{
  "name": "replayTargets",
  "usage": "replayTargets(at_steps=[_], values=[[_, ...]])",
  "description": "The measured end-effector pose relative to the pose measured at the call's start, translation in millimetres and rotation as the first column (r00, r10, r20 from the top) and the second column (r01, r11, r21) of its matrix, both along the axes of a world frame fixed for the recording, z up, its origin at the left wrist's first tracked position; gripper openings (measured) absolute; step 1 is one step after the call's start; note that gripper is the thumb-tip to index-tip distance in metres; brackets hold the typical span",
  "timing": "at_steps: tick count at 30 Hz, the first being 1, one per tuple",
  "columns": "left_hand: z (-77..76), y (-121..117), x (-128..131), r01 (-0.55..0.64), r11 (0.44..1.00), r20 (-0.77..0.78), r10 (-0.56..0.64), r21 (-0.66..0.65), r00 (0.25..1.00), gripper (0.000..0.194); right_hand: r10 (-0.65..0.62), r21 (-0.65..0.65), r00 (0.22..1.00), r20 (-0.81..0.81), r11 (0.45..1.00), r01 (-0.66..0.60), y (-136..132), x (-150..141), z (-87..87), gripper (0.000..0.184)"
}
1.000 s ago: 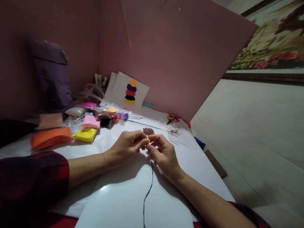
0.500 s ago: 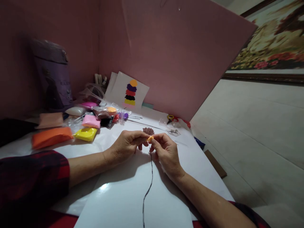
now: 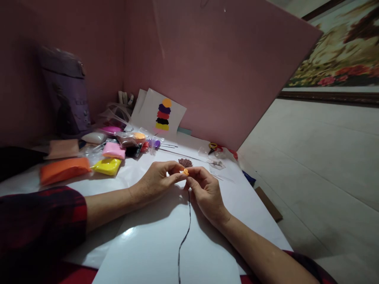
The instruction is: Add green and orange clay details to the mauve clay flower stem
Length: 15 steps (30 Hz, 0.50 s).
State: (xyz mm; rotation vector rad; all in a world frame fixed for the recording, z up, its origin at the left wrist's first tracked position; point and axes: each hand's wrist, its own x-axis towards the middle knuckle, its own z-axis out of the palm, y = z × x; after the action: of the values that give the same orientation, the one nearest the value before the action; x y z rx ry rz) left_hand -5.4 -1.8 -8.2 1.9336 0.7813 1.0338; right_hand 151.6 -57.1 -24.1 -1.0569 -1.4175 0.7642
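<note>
A small piece of orange modelling clay [image 3: 185,172] is pinched between the fingertips of both my hands, near the middle of the table. My left hand [image 3: 155,178] grips it from the left with thumb and forefinger. From the other side my right hand [image 3: 206,191] closes its thumb and fingers on it. Just beyond the fingertips lies a brown fringed, flower-like piece [image 3: 185,162], partly hidden. A thin dark wavy strand [image 3: 185,236] runs from below my fingers over the white sheet [image 3: 142,252] to the near edge; whether it is laid or drawn there I cannot tell.
Packets of clay, among them an orange packet [image 3: 65,171] and a yellow packet [image 3: 107,166], lie to the left. Behind stands a card with coloured patches [image 3: 174,114]. Yellow-handled scissors [image 3: 212,146] rest at the back right. A purple case [image 3: 69,98] stands far left.
My fingers have shifted on the orange clay, which has moved slightly left and now shows a more rounded, curled shape. My left thumb has straightened along it. The rest looks unchanged.
</note>
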Motion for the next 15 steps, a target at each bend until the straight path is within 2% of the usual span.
replayTargets(at_steps=[3, 9, 15], values=[[-1.1, 0.5, 0.8, 0.010, 1.000, -0.012, -0.009, 0.029, 1.000, 0.019, 0.040, 0.045, 0.999, 0.009, 0.998, -0.040, 0.3, -0.2, -1.0, 0.010], [-3.0, 0.4, 0.9, -0.010, 0.996, -0.046, 0.015, 0.090, 0.999, 0.022, 0.103, 0.032, 0.994, 0.031, 0.994, -0.104, -1.4, -0.8, 0.2, 0.014], [-6.1, 2.1, 0.7, 0.017, 0.992, -0.036, -0.012, 0.127, 0.999, 0.024, 0.085, 0.012, 0.993, 0.085, 0.996, -0.086, -2.5, -0.1, 0.2, 0.019]])
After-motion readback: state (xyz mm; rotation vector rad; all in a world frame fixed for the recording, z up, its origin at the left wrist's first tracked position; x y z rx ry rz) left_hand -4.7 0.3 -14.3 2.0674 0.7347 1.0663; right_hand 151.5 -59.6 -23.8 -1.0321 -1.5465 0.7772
